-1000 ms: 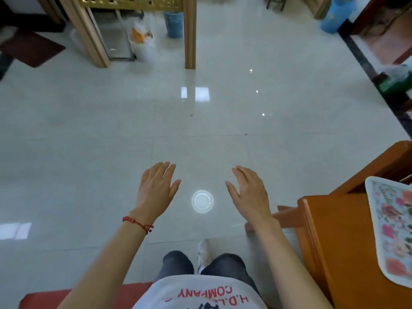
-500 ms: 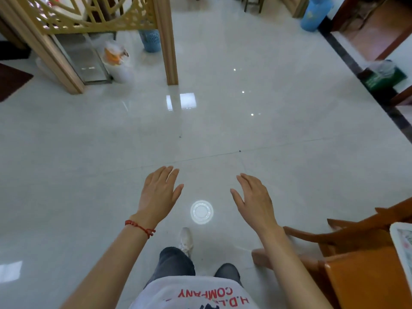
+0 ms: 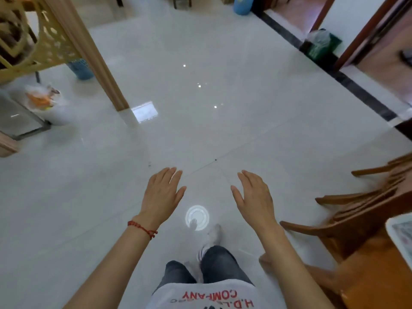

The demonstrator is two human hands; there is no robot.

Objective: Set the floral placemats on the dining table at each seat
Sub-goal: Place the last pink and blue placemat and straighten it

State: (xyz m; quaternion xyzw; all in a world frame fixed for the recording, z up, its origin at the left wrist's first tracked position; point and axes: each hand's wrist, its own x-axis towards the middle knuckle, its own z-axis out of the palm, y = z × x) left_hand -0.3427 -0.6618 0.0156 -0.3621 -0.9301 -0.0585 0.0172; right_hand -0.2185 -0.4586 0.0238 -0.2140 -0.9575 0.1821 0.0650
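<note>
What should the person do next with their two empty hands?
Probably go and fetch another placemat. Both the left hand and the right hand are open and hold nothing above the pale glossy tiled floor. One white-edged floral placemat already lies on the orange-brown wooden dining table at the right edge, beside the wooden chair.

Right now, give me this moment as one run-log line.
left hand: open, empty | right hand: open, empty | placemat: one on table at right edge | stance: over floor, beside chair
</note>
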